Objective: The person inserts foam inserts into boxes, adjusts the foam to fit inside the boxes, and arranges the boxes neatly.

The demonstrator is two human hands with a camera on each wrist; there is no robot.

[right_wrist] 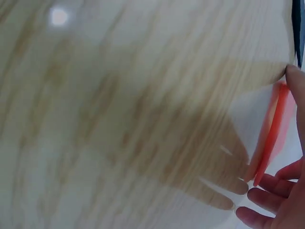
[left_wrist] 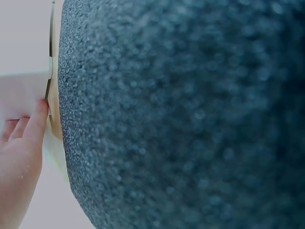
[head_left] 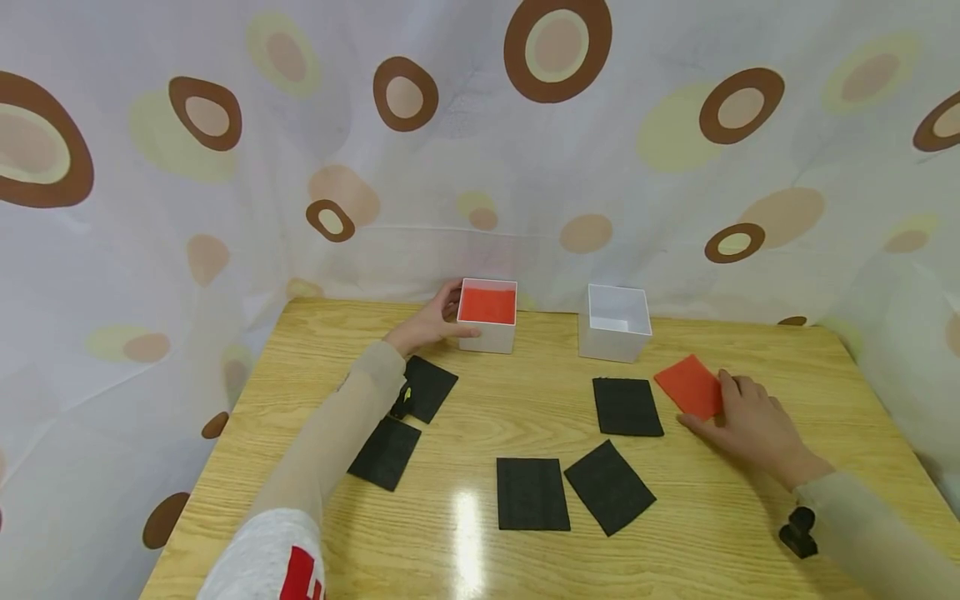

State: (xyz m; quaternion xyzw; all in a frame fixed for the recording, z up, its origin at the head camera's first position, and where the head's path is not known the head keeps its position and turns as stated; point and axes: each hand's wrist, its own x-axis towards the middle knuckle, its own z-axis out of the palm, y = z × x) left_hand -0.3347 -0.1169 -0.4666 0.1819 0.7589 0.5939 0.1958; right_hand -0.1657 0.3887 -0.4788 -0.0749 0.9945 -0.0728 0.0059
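The left hand (head_left: 431,323) holds a white square box (head_left: 486,337) at the back of the table, thumb along its front and fingers at its left side. Red cloth (head_left: 487,306) lies inside this box. In the left wrist view the fingers (left_wrist: 35,125) touch the box wall (left_wrist: 24,88). At the right, the right hand (head_left: 761,427) is spread beside a folded red cloth square (head_left: 688,386) on the table. Its thumb is by the near corner and its fingertips are at the right edge. The right wrist view shows the red cloth (right_wrist: 272,131) between thumb and fingers.
A second white box (head_left: 615,342) stands at the back, right of the first. Several black cloth squares lie about: one (head_left: 628,407) near the red cloth, two (head_left: 533,494) at the front middle, two (head_left: 386,452) by the left forearm. A patterned curtain (head_left: 450,167) hangs behind the table.
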